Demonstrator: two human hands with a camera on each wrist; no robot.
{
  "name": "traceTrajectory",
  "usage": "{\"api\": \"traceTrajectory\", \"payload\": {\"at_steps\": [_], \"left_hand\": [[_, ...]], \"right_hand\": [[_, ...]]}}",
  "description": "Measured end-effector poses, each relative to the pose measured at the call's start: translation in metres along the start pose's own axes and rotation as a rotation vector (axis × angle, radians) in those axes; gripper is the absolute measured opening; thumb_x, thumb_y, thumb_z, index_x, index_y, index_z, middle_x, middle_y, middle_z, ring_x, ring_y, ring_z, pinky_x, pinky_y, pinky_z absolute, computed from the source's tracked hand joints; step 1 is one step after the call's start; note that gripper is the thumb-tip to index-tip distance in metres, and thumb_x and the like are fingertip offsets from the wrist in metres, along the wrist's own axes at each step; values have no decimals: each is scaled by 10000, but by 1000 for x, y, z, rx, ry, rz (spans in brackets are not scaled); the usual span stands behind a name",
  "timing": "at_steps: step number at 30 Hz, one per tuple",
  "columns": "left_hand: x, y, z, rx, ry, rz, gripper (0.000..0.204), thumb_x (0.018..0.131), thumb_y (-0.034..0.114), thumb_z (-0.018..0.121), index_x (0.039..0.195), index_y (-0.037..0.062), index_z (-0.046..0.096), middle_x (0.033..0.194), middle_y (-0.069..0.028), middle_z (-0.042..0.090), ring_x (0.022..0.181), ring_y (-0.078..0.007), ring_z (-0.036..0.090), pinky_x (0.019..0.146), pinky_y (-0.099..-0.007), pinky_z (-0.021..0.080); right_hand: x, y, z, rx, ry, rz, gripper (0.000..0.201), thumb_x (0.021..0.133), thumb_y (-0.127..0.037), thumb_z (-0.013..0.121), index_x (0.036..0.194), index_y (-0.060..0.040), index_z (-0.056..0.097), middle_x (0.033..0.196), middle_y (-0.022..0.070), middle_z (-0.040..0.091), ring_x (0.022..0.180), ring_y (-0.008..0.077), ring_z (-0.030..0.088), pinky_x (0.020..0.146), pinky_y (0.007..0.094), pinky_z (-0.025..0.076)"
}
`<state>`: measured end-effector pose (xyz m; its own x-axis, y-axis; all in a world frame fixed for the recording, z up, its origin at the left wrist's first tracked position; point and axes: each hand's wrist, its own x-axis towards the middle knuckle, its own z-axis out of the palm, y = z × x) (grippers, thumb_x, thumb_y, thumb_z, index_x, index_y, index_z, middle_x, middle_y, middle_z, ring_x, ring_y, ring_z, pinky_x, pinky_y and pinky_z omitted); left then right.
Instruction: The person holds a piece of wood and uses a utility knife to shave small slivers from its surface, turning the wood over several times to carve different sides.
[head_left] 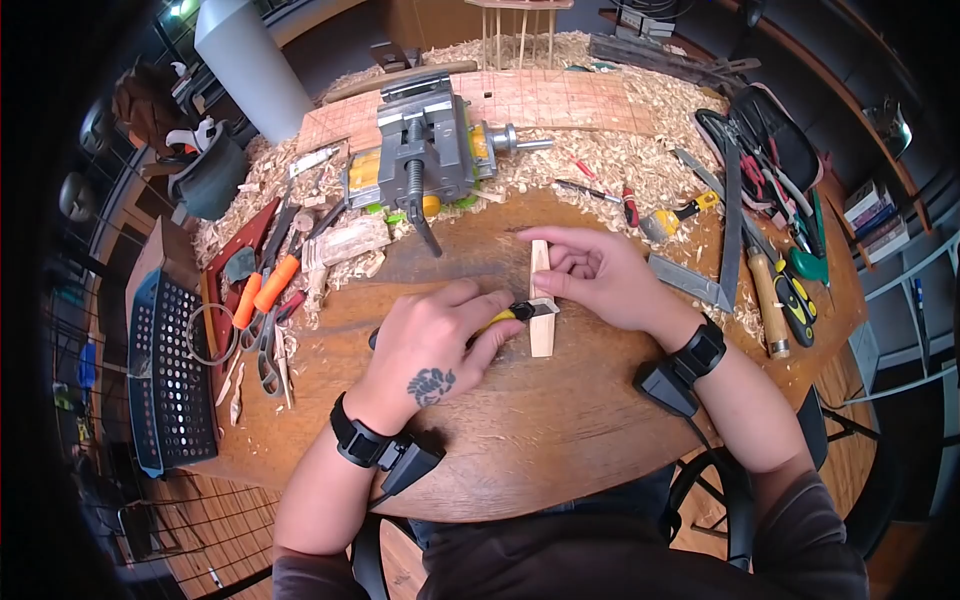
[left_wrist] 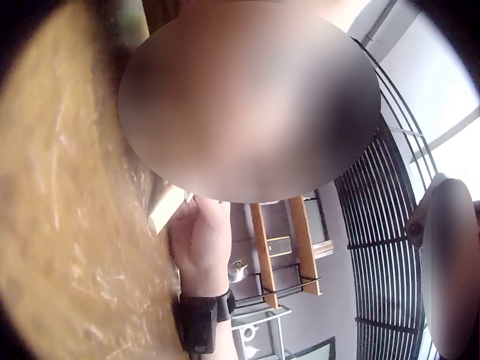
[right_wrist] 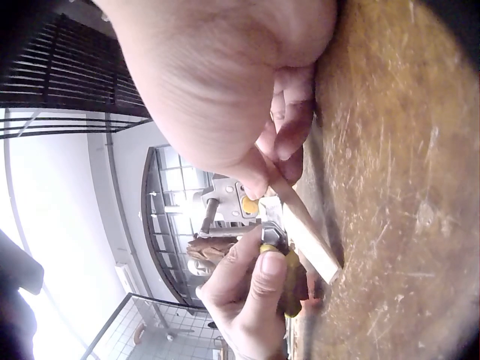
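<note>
In the head view my left hand (head_left: pixel 430 330) grips a yellow and black utility knife (head_left: pixel 500 318), its blade lying across a pale wooden strip (head_left: pixel 541 335). My right hand (head_left: pixel 610 275) pinches the upper part of that strip between thumb and fingers, just above the tabletop. From the right wrist, the strip (right_wrist: pixel 311 244) slants down with its lower end close to the table, and the knife (right_wrist: pixel 274 236) meets it near the right thumb. The left wrist view is largely blurred over; the strip (left_wrist: pixel 166 206) and right hand (left_wrist: pixel 201 240) show below the blur.
A grey metal vise (head_left: pixel 420 150) stands beyond the hands amid wood shavings (head_left: pixel 590 150). Orange-handled tools (head_left: pixel 275 285) and a perforated basket (head_left: pixel 175 370) are at left. At right lie a metal square (head_left: pixel 690 282), a wood-handled tool (head_left: pixel 768 300) and a tool case (head_left: pixel 770 130).
</note>
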<state>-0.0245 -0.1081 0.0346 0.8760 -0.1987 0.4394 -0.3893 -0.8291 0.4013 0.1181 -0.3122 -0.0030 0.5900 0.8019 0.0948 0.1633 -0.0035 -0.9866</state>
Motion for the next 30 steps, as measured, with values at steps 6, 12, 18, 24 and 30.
{"api": "traceTrajectory", "payload": {"at_steps": [6, 12, 18, 24, 30], "left_hand": [[-1, -2, -2, 8, -43, -31, 228, 892, 245, 777, 1028, 63, 777, 894, -132, 724, 745, -352, 704, 648, -419, 575], [-3, 7, -8, 59, -192, -48, 212, 855, 212, 819, 1008, 69, 791, 845, -137, 706, 719, -355, 690, 624, -418, 554], [-3, 2, 4, 61, -62, -18, 216, 860, 210, 816, 1012, 59, 788, 844, -130, 714, 703, -345, 693, 609, -413, 558], [-1, 2, 7, 50, 48, -6, 228, 873, 195, 804, 1035, 37, 778, 848, -138, 712, 705, -347, 692, 623, -414, 565], [-2, 0, 8, 76, 42, 26, 223, 875, 197, 800, 1032, 40, 778, 872, -133, 712, 718, -343, 695, 630, -413, 570]], "right_hand": [[-2, -2, 4, -19, 16, -6, 447, 977, -97, 748, 1410, -67, 641, 946, -3, 703, 817, 40, 614, 724, 220, 510], [0, -5, 0, 23, 33, 22, 484, 996, -61, 712, 1461, -45, 581, 1014, -16, 644, 918, 48, 602, 818, 230, 508], [0, -1, 3, -2, 63, -55, 452, 1000, -74, 711, 1439, -69, 609, 929, -23, 641, 826, 52, 591, 743, 227, 494], [-1, -6, 4, 11, 60, -19, 449, 1000, -70, 709, 1438, -63, 608, 927, -11, 655, 843, 55, 608, 749, 233, 500], [-1, -7, 2, -11, 61, -13, 448, 994, -66, 716, 1430, -57, 614, 915, -13, 655, 822, 49, 602, 743, 226, 499]]}}
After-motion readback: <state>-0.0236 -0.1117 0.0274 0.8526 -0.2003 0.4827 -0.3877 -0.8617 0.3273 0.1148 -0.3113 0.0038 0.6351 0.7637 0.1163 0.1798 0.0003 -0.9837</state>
